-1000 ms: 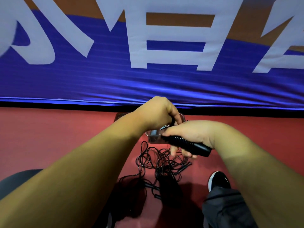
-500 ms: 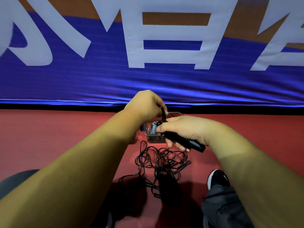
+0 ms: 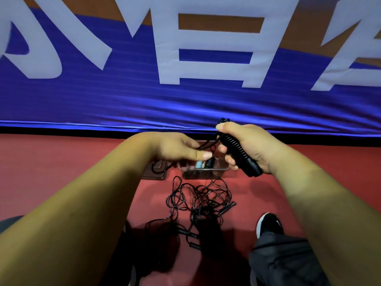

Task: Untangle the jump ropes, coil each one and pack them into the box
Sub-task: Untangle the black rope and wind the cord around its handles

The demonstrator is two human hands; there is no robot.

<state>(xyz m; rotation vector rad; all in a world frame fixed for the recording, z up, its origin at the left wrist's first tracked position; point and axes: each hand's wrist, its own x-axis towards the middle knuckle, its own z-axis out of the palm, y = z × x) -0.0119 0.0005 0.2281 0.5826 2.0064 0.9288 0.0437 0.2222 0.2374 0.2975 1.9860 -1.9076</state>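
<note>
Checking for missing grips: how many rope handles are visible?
5: one handle gripped by the right hand, two right of the floor tangle, two at its near edge. More may be hidden.

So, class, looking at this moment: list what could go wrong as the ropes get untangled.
1. The right hand grips a handle whose cord runs through the left hand; pulling may tighten the tangle on the floor.
2. Trailing cord could snag the box.
3. The shoe might tread on loops.

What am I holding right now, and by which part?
Right hand: grip around the ribbed middle of the black handle. Left hand: grip on the thin cord close to where it leaves that handle.
</note>
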